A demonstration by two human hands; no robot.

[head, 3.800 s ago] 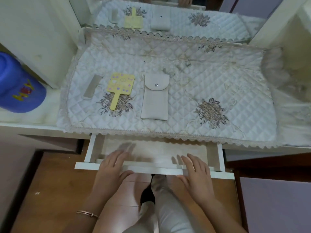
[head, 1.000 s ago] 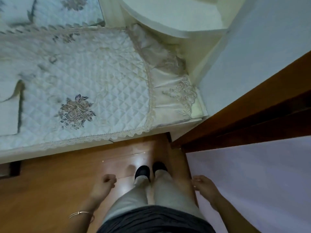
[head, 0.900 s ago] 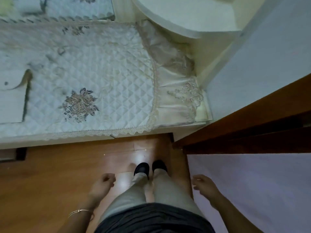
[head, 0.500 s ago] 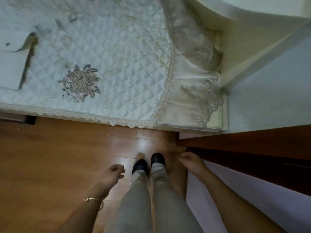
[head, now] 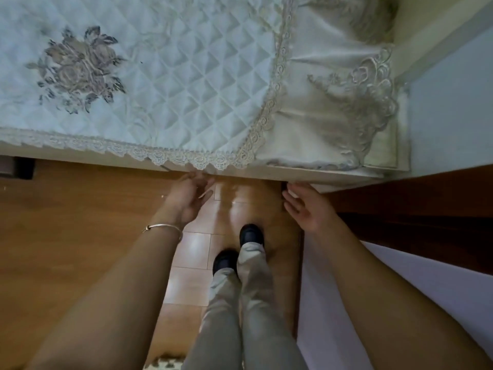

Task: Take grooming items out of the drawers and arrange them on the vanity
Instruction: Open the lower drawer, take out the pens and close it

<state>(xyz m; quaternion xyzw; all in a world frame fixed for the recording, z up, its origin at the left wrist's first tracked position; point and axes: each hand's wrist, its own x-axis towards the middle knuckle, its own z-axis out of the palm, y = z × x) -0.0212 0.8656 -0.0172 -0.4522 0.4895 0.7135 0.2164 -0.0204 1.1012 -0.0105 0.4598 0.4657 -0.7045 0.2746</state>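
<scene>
Both hands have risen from beside the legs to the near edge of the vanity worktop (head: pixel 269 174). Left hand (head: pixel 186 200), bracelet (head: pixel 162 227) at the wrist, reaches its fingers (head: pixel 198 180) up to the lace trim (head: pixel 160 156) of the quilted cover (head: pixel 186 76); they are blurred, loosely spread, grasping nothing. Right hand (head: pixel 306 209) shows its palm, fingers (head: pixel 294 189) straight and released, tips at the edge's underside. Worktop spans the far side, beyond the wooden floor (head: pixel 66 222).
</scene>
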